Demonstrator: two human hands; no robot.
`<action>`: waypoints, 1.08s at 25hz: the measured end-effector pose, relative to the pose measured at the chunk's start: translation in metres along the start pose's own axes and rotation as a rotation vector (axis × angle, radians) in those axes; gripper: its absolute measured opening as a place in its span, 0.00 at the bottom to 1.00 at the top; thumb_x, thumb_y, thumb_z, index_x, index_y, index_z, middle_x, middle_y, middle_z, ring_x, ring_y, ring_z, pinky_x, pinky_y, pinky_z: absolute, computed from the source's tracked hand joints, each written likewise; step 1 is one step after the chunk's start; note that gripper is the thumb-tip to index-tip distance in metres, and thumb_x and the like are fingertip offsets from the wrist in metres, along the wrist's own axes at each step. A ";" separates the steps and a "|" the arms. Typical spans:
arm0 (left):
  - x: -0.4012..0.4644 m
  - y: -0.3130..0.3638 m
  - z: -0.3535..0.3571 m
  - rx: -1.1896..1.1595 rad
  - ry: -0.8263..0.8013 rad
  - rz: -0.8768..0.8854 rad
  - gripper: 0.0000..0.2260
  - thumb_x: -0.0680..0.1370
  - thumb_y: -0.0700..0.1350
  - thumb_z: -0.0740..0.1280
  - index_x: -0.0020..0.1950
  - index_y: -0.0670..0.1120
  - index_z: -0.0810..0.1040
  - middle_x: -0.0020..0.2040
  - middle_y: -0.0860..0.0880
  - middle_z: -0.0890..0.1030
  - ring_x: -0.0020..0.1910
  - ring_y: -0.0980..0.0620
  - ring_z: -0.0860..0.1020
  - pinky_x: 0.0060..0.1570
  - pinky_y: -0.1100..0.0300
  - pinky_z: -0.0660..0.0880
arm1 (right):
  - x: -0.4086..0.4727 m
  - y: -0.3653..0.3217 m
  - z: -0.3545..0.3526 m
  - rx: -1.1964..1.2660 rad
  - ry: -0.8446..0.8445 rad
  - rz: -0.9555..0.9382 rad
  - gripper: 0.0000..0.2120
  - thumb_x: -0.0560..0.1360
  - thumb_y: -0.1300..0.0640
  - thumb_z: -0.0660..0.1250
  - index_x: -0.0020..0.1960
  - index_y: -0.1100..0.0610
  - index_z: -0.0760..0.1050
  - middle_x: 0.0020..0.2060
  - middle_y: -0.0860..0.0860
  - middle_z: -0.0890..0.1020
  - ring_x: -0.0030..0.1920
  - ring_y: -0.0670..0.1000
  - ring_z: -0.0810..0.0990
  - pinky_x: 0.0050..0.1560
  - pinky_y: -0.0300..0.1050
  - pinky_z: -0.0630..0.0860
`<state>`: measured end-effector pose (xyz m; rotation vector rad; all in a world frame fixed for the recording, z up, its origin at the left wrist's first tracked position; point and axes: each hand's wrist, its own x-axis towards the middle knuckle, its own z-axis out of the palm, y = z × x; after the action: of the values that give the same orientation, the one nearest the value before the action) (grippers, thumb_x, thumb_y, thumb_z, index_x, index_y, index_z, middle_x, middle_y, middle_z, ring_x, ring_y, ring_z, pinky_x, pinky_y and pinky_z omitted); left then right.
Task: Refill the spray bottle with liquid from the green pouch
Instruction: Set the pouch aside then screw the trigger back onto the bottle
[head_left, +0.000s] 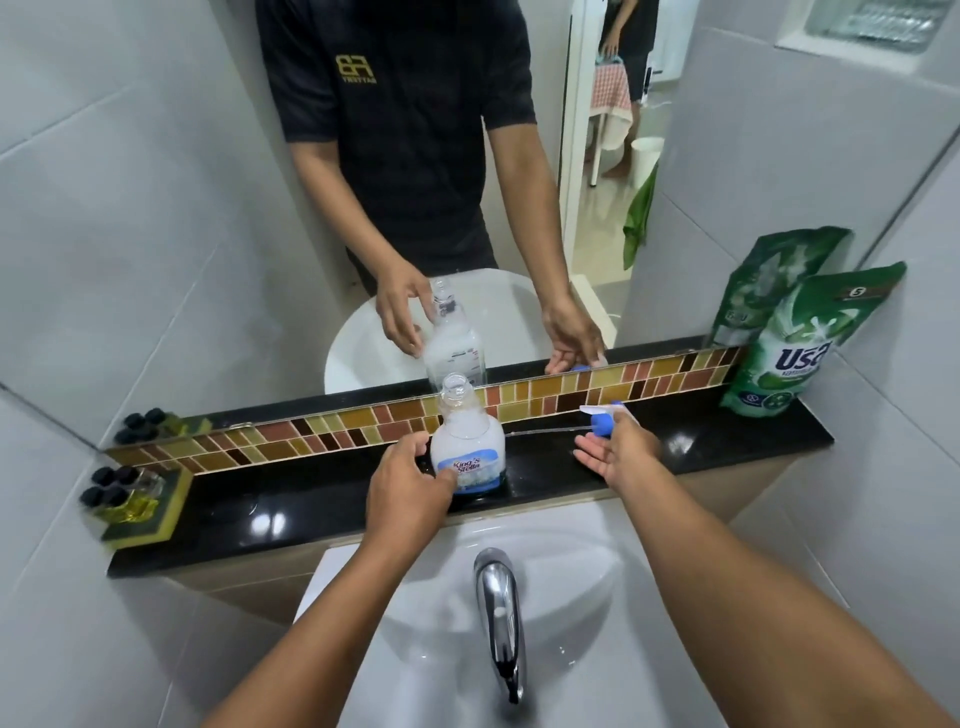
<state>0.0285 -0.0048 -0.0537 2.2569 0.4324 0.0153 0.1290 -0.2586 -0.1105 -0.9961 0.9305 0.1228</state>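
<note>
The spray bottle (466, 441) stands upright on the black counter (311, 499) with its neck uncapped; it is clear, has a blue-and-white label and holds a little liquid. My left hand (410, 478) grips its lower body. The removed spray head (602, 414), blue and white with a thin dip tube pointing left, is low over the counter to the right of the bottle. My right hand (618, 452) holds it loosely at the fingertips, palm showing. The green pouch (795, 353) stands upright at the counter's far right, against the wall, apart from both hands.
A mirror above the tiled strip (571, 387) reflects me, the bottle and the pouch. Small dark-capped bottles (117, 493) sit on a tray at the counter's left end. Below the counter are the white sink (415, 597) and a chrome tap (501, 613).
</note>
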 end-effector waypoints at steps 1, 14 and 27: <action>0.003 -0.001 -0.002 0.008 0.004 0.016 0.24 0.78 0.46 0.75 0.73 0.47 0.76 0.68 0.50 0.80 0.54 0.48 0.83 0.51 0.57 0.76 | 0.001 0.001 0.000 0.032 0.005 -0.002 0.18 0.84 0.53 0.65 0.69 0.64 0.74 0.54 0.65 0.83 0.46 0.62 0.85 0.49 0.60 0.84; 0.023 0.008 0.009 -0.047 -0.084 0.102 0.27 0.75 0.46 0.79 0.73 0.51 0.78 0.66 0.51 0.81 0.58 0.42 0.84 0.61 0.45 0.82 | -0.136 -0.075 -0.052 0.352 -0.297 -0.601 0.23 0.85 0.52 0.62 0.71 0.69 0.72 0.44 0.60 0.89 0.49 0.60 0.90 0.47 0.50 0.85; 0.026 0.001 -0.001 -0.053 -0.105 0.108 0.28 0.75 0.48 0.78 0.75 0.51 0.78 0.67 0.52 0.82 0.65 0.49 0.80 0.67 0.46 0.79 | -0.210 -0.083 -0.001 -0.137 -0.450 -1.154 0.06 0.86 0.55 0.62 0.54 0.54 0.76 0.44 0.60 0.86 0.42 0.57 0.90 0.46 0.52 0.86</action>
<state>0.0527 0.0035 -0.0558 2.2151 0.2507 -0.0358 0.0373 -0.2426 0.0953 -1.4227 -0.1468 -0.5487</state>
